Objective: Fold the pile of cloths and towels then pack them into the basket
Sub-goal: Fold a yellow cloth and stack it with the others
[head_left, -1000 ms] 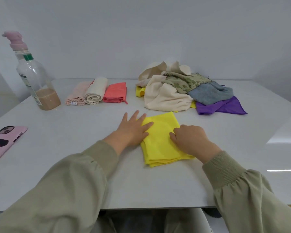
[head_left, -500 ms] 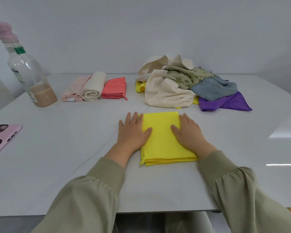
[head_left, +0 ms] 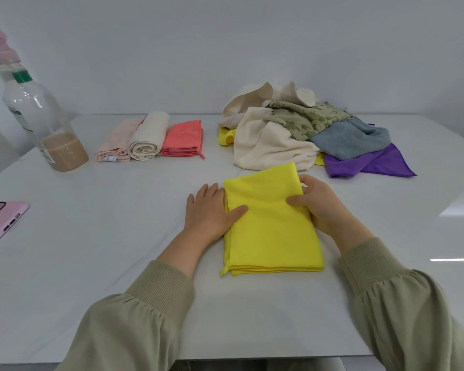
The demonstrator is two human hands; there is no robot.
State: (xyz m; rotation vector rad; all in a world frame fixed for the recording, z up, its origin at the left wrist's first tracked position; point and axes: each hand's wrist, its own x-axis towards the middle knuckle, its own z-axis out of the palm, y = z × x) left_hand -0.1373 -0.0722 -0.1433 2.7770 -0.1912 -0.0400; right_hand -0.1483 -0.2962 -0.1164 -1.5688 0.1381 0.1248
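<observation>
A folded yellow cloth [head_left: 271, 226] lies on the white table [head_left: 118, 236] in front of me. My left hand [head_left: 210, 212] lies flat at its left edge, thumb on the fabric. My right hand [head_left: 316, 204] grips the cloth's right edge, thumb on top and fingers under it, lifting the far right corner a little. Behind it is the unfolded pile [head_left: 300, 129] of cream, green patterned, grey-blue, purple and yellow cloths. At the back left lie three folded pieces: a pale pink one [head_left: 115, 143], a cream roll [head_left: 149, 136] and a coral one [head_left: 184, 139]. No basket is in view.
A clear bottle [head_left: 35, 113] with brown liquid and a pink top stands at the far left. A pink-cased phone [head_left: 0, 223] lies at the left edge. The table's near edge runs just under my sleeves.
My right hand went from lying flat on the yellow cloth to gripping its right edge and raising the far corner. My left hand slid slightly left, staying flat.
</observation>
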